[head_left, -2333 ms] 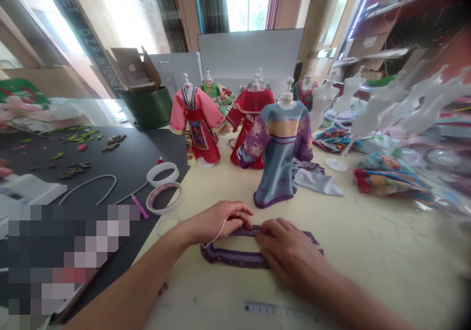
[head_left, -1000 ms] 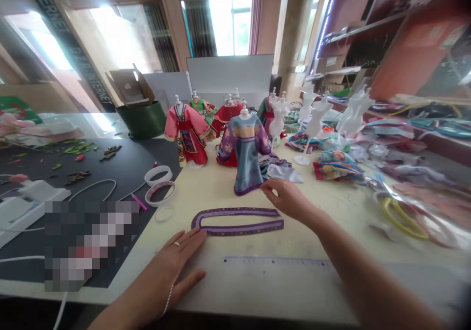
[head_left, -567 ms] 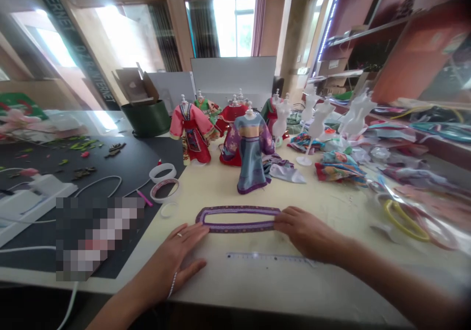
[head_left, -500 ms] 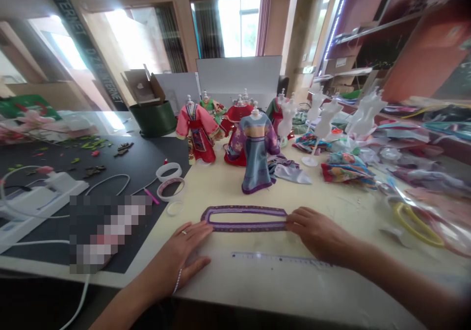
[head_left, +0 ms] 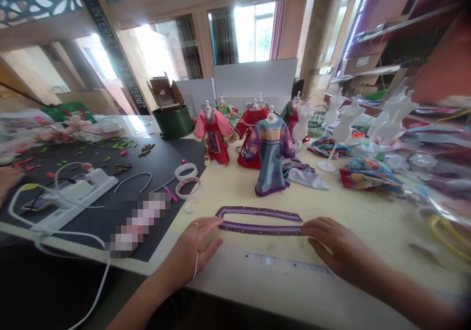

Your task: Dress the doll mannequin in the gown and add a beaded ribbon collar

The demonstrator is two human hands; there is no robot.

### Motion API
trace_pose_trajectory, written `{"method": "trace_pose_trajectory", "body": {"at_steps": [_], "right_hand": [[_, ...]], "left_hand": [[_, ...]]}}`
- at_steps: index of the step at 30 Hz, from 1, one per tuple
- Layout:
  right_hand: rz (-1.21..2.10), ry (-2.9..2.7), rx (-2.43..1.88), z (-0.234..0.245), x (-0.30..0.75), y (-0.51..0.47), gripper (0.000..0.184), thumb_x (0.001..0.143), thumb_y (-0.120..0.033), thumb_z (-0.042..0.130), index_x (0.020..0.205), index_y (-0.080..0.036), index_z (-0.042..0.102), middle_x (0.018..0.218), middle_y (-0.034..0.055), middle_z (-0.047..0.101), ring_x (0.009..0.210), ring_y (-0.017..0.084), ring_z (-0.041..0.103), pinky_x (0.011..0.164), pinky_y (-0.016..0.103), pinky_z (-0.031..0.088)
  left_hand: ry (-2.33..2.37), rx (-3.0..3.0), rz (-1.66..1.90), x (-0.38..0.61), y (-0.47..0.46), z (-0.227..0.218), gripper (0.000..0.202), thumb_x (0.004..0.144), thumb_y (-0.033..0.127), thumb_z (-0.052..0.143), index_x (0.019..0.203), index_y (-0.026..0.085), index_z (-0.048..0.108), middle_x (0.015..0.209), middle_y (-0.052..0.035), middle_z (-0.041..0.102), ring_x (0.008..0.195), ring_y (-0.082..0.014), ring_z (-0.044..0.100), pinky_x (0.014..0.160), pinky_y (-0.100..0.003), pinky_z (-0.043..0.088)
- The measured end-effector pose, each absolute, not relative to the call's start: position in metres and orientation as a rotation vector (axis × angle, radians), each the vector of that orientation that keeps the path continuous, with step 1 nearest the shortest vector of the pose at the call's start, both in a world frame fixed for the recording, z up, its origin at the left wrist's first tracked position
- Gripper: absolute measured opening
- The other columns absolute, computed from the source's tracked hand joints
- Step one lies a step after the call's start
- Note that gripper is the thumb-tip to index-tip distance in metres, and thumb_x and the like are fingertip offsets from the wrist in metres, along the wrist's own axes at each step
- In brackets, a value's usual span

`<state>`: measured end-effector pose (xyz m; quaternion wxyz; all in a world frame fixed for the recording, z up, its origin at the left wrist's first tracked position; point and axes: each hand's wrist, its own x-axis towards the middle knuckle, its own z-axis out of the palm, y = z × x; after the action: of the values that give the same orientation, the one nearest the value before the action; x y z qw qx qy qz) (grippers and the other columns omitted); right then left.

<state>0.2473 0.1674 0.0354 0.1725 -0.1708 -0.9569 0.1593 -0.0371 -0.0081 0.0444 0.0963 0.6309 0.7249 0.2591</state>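
A long purple patterned fabric band (head_left: pixel 257 221), folded into a flat loop, lies on the cream table (head_left: pixel 368 212). My left hand (head_left: pixel 195 246) rests flat on the table with fingers stretched out, its fingertips at the band's left end. My right hand (head_left: pixel 331 245) lies palm down with fingers together, touching the band's right end. A clear ruler (head_left: pixel 287 263) lies just in front of the band. Behind the band stands a small mannequin in a blue and purple robe (head_left: pixel 271 153).
More dressed mannequins, pink (head_left: pixel 213 133) and red (head_left: pixel 252 128), stand behind, with bare white ones (head_left: pixel 344 123) and piles of cloth (head_left: pixel 368 175) to the right. Tape rolls (head_left: pixel 187 185), a black mat (head_left: pixel 110 182), a white power strip (head_left: pixel 73 197) and a green bin (head_left: pixel 172 121) lie left.
My right hand came back from the blue-robed mannequin and settled on the band's right end. My left hand stayed flat at its left end. The view shifted left and lifted.
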Motion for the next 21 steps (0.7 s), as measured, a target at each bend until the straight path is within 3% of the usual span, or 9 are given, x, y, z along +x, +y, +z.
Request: {"method": "trace_pose_trajectory", "body": {"at_steps": [3, 5, 7, 9, 12, 21], "right_hand": [[0.787, -2.469, -0.523, 0.039, 0.231, 0.144, 0.019, 0.086, -0.021, 0.045, 0.095, -0.023, 0.062, 0.098, 0.0076, 0.062, 0.094, 0.021, 0.056, 0.084, 0.039, 0.045], [1.071, -2.269, -0.552, 0.043, 0.215, 0.122, 0.016, 0.085, -0.025, 0.049, 0.092, -0.024, 0.064, 0.098, 0.0061, 0.064, 0.096, 0.021, 0.056, 0.086, 0.037, 0.045], [1.368, -2.117, -0.604, 0.047, 0.199, 0.099, 0.018, 0.084, -0.029, 0.050, 0.094, -0.024, 0.065, 0.101, 0.0058, 0.064, 0.098, 0.022, 0.057, 0.088, 0.037, 0.044], [1.643, -2.022, -0.612, 0.049, 0.185, 0.081, 0.026, 0.083, -0.032, 0.054, 0.106, -0.024, 0.062, 0.107, 0.0060, 0.063, 0.100, 0.023, 0.056, 0.089, 0.038, 0.043], [1.834, -1.919, -0.532, 0.046, 0.173, 0.063, 0.035, 0.079, -0.034, 0.058, 0.111, -0.023, 0.060, 0.108, 0.0068, 0.062, 0.102, 0.025, 0.055, 0.089, 0.039, 0.042], [1.675, -1.826, -0.670, 0.032, 0.155, 0.044, 0.008, 0.075, -0.017, 0.058, 0.083, -0.018, 0.060, 0.085, 0.0027, 0.062, 0.083, 0.019, 0.057, 0.079, 0.032, 0.044]], "left_hand": [[2.098, 1.636, 0.978, -0.016, 0.000, 0.061, 0.035, 0.086, 0.042, 0.044, 0.114, 0.025, 0.055, 0.121, -0.0063, 0.056, 0.112, -0.0248, 0.050, 0.065, -0.027, 0.052], [2.064, 1.566, 1.108, 0.000, 0.008, 0.069, 0.033, 0.086, 0.042, 0.044, 0.112, 0.024, 0.056, 0.118, -0.0058, 0.058, 0.108, -0.0235, 0.052, 0.058, -0.024, 0.050], [2.024, 1.517, 1.246, 0.015, 0.017, 0.073, 0.031, 0.087, 0.041, 0.043, 0.108, 0.024, 0.057, 0.113, -0.0046, 0.060, 0.103, -0.0217, 0.055, 0.060, -0.024, 0.049], [1.992, 1.483, 1.387, 0.026, 0.024, 0.072, 0.030, 0.088, 0.040, 0.040, 0.103, 0.023, 0.059, 0.108, -0.0043, 0.062, 0.101, -0.0207, 0.056, 0.072, -0.028, 0.049], [1.989, 1.509, 1.488, 0.034, 0.029, 0.067, 0.030, 0.089, 0.039, 0.038, 0.103, 0.022, 0.059, 0.104, -0.0044, 0.063, 0.101, -0.0203, 0.055, 0.086, -0.034, 0.043], [1.949, 1.394, 1.634, 0.036, 0.029, 0.054, 0.030, 0.090, 0.038, 0.036, 0.098, 0.022, 0.060, 0.099, -0.0041, 0.064, 0.098, -0.0196, 0.056, 0.087, -0.033, 0.041]]}}
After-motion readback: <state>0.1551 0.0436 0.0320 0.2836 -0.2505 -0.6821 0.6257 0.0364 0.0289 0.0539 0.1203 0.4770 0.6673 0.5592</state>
